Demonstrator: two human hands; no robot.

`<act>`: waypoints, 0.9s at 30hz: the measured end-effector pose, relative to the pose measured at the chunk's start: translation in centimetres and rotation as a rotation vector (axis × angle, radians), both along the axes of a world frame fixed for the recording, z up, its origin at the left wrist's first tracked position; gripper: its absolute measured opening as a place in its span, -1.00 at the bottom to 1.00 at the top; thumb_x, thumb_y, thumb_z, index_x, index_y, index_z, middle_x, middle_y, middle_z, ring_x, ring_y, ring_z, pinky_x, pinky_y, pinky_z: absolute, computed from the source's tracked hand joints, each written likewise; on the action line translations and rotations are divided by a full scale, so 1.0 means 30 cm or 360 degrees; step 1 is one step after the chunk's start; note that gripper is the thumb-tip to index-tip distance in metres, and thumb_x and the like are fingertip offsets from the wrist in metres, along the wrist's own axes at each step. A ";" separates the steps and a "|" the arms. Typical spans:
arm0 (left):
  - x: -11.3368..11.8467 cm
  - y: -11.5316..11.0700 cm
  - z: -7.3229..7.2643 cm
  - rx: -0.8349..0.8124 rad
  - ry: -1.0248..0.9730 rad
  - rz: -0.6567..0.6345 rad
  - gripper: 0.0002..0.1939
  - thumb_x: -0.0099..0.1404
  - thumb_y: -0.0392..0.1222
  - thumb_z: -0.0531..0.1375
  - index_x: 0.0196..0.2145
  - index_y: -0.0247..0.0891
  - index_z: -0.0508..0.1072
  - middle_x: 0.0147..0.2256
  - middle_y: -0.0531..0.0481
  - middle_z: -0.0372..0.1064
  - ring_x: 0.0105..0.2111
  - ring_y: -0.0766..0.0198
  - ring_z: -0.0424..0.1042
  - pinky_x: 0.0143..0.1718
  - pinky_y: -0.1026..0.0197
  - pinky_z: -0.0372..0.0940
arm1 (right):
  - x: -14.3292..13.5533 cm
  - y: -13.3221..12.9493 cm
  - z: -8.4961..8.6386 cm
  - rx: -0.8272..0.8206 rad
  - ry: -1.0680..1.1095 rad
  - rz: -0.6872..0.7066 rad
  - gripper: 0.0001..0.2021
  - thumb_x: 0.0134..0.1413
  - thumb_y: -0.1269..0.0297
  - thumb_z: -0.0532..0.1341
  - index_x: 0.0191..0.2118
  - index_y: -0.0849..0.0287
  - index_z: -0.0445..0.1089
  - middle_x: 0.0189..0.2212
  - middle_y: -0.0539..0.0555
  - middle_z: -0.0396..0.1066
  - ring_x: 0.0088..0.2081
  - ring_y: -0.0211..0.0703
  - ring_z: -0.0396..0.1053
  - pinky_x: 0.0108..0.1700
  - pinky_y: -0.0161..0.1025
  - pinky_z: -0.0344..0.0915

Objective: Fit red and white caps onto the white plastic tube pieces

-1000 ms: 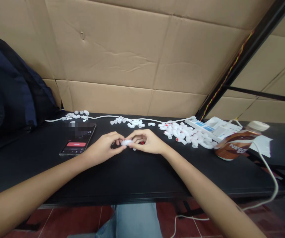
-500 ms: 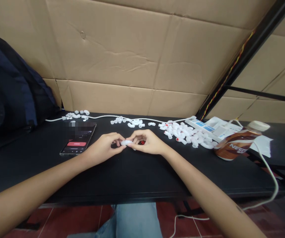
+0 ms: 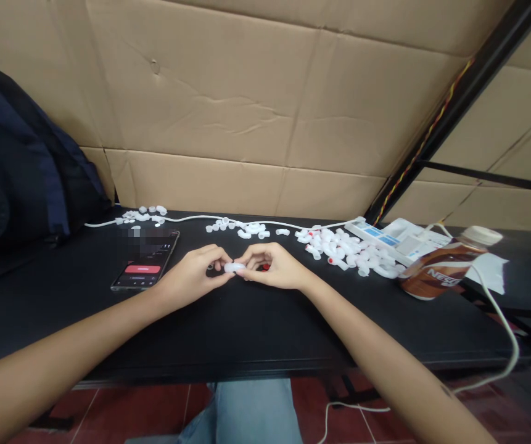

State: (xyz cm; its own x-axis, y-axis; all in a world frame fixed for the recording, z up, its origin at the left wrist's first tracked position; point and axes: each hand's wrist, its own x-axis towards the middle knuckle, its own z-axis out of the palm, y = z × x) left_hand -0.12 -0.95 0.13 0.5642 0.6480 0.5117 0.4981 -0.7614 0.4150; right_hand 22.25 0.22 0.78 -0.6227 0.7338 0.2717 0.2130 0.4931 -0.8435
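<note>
Between the fingertips of both hands is a small translucent white plastic piece (image 3: 234,267), held just above the black table (image 3: 256,333). My left hand (image 3: 200,268) pinches its left end with thumb and fingers. From the other side, my right hand (image 3: 272,265) grips the right end, fingers curled. Something small and red (image 3: 266,267) shows within the curl of my right hand; the fingers hide most of it. To the right of that hand lies a heap of white curved plastic pieces (image 3: 348,246), a few with red ends.
A phone (image 3: 145,262) lies left of my left hand. Smaller groups of white pieces (image 3: 252,230) sit along the back beside a white cable (image 3: 191,217). A brown bottle (image 3: 445,265) and a white-blue box (image 3: 380,237) are at right; a dark backpack (image 3: 24,160) at left.
Both hands stay in nearly the same spot, with the white piece shifted very slightly to the left. The digits on the phone screen differ.
</note>
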 end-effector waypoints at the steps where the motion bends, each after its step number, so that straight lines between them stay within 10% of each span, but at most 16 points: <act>1: -0.001 -0.001 0.000 0.0033 0.0008 -0.0005 -0.92 0.29 -0.21 0.20 -0.26 -0.25 0.42 -0.37 0.04 0.34 -0.37 0.33 0.37 -0.33 0.27 0.30 | 0.000 -0.001 -0.001 -0.0020 0.0002 0.0010 -0.74 0.02 0.15 0.33 -0.22 0.22 0.47 -0.35 0.10 0.54 -0.35 -0.21 0.50 -0.25 -0.22 0.43; 27: 0.008 -0.011 0.022 0.0193 -0.0188 -0.0260 -0.83 0.31 -0.38 0.15 -0.17 -0.21 0.45 -0.20 -0.05 0.34 -0.17 0.27 0.39 -0.09 0.19 0.32 | -0.005 0.002 -0.001 -0.0307 0.0256 0.0027 -0.78 0.00 0.21 0.36 -0.30 0.24 0.43 -0.46 0.06 0.50 -0.44 -0.26 0.47 -0.31 -0.24 0.46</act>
